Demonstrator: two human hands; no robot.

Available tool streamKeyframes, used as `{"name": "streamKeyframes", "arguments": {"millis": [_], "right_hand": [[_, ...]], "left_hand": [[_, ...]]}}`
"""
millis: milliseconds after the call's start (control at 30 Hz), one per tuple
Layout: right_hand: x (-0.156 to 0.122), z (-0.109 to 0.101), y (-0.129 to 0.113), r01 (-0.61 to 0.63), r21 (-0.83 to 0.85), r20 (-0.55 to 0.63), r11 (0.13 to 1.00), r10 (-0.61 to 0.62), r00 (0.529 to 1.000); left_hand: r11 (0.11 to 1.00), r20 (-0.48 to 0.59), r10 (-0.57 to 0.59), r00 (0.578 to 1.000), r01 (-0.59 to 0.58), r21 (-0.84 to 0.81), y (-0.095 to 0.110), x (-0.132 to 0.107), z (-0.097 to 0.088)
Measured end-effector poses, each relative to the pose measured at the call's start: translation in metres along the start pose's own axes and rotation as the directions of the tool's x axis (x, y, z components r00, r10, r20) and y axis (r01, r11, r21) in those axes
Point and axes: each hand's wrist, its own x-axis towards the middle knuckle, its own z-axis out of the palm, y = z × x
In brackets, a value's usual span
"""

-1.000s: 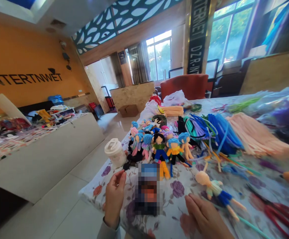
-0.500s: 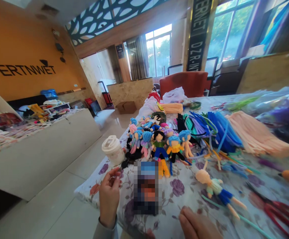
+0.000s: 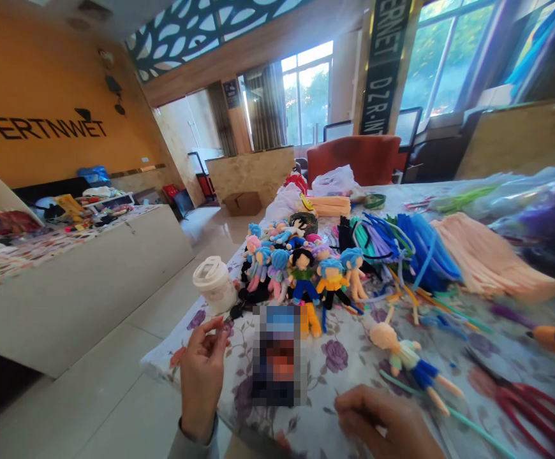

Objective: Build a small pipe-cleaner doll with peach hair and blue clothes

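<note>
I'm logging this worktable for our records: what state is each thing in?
Left hand: raised, fingers bent; grip unclear
Right hand: half-curled, nothing visible in it
Bare-headed doll: dressed, lying down
Other dolls: crowded together
White cup: upright, lid on
Red-handled scissors: lying down, blade opening unclear
Peach strips: bundled, lying flat
Teal strip: loose
Pixelated item: state hidden

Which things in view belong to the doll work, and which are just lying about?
Likely part of the work:
hairless doll, nearest the right hand
teal stem
red-handled scissors
peach stem bundle
blue stem bundle

Probably just lying about:
lidded white cup
cardboard box
red chair
</note>
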Motion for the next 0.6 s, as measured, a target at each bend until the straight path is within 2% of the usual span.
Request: {"name": "streamKeyframes", "arguments": {"millis": [67,133,233,400,600], "right_hand": [[0.004,-0.001,-0.001,0.101,-0.096,-0.052,0.990,-0.106,0.993],[0.009,0.003,-0.003,0.116,-0.215,-0.081,0.970,-0.136,0.987],[0.018,0.011,-0.010,0.032,-0.322,-0.094,0.946,-0.066,0.993],[0.038,0.028,-0.037,-0.074,-0.274,-0.047,0.959,0.064,0.997],[0.057,0.051,-0.069,-0.205,-0.378,-0.082,0.903,0.188,0.979]], "left_hand": [[0.999,-0.012,0.023,1.000,-0.022,0.024,0.001,0.000,0.000],[0.998,-0.021,0.035,0.999,-0.033,0.049,0.002,-0.002,0.000],[0.999,-0.029,0.019,0.999,-0.018,0.044,0.002,-0.003,0.002],[1.000,-0.028,-0.007,1.000,0.007,0.005,-0.009,-0.003,0.006],[1.000,-0.018,-0.005,1.000,0.005,-0.015,-0.019,-0.002,0.009]]}}
